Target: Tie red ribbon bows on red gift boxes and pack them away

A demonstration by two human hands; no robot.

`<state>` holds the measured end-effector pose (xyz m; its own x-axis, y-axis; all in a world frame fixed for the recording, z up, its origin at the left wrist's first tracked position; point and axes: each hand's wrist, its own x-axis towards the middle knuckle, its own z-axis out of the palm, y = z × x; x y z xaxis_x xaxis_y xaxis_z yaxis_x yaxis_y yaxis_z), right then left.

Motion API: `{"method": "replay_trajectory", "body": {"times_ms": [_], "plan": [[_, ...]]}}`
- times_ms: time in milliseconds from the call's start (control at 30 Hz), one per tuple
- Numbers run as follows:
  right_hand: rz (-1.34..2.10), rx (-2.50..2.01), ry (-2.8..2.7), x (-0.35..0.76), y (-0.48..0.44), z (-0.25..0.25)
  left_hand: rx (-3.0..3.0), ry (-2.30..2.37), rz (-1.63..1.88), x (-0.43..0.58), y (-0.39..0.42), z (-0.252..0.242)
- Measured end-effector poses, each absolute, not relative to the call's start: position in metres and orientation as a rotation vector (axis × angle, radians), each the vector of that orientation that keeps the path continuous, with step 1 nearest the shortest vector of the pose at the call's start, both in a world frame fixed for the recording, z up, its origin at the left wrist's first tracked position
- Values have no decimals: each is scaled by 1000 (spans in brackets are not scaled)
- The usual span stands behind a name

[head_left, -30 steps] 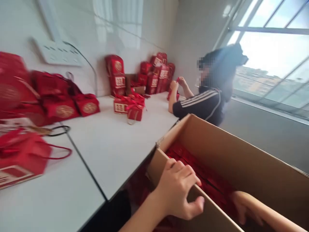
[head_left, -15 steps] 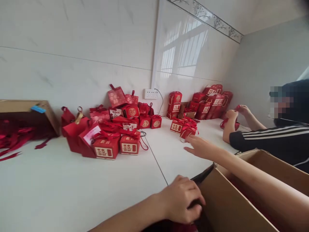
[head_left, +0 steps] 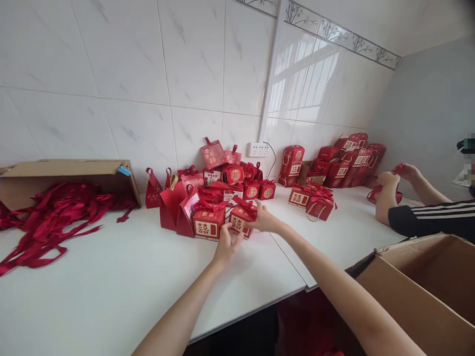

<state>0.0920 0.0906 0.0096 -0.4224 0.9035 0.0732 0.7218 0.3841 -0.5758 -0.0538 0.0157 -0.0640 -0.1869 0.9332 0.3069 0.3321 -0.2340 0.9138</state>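
Note:
A small red gift box [head_left: 237, 223] with a ribbon bow and a cream double-happiness label sits near the middle of the table. My right hand [head_left: 266, 220] grips its right side, fingers bent against the box by the bow. At its lower left front is my left hand [head_left: 225, 247], thumb and fingers around the corner. Just left stands a matching gift box [head_left: 208, 223] with a bow on top. Taller red pointed bags [head_left: 171, 210] are close beside that one. More red boxes [head_left: 234, 175] are heaped behind, partly hidden.
Red ribbons [head_left: 74, 202] spill from a cardboard box [head_left: 63, 168] at left. Two bowed boxes [head_left: 319, 206] stand to the right, with stacked red boxes [head_left: 337, 168] against the wall. A co-worker's hands [head_left: 399, 175] are at far right, beyond an open carton [head_left: 404, 287].
My left hand has risen from beside the carton to the front gift box. My right hand has moved left from the two bowed boxes to the same box. The view has turned left.

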Motion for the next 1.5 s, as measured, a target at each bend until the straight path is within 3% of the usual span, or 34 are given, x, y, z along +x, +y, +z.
{"method": "replay_trajectory", "body": {"times_ms": [200, 433, 633, 867, 1000, 1200, 1500], "plan": [[1107, -1353, -2109, 125, 14, 18, 1289, 1415, 1538, -60, 12, -53], [667, -1406, -1811, 144, 25, -3, 1329, 1320, 1408, -74, 16, -53], [931, -1147, -1889, 135, 44, -36, 1455, 1328, 1372, -69, 14, -48], [1349, -798, -2092, 167, 15, -26, 1726, 1336, 1336, -79, -13, -24], [1092, -817, -2024, 175, -18, -20, 2094, 1325, 1208, -69, -19, 8], [247, -1044, -1794, 149, -40, -30, 2500, 1326, 833, -48, -9, 28], [-324, -754, -2146, 127, -61, -26, 2327, 1350, 801, -46, -9, 20]]}}
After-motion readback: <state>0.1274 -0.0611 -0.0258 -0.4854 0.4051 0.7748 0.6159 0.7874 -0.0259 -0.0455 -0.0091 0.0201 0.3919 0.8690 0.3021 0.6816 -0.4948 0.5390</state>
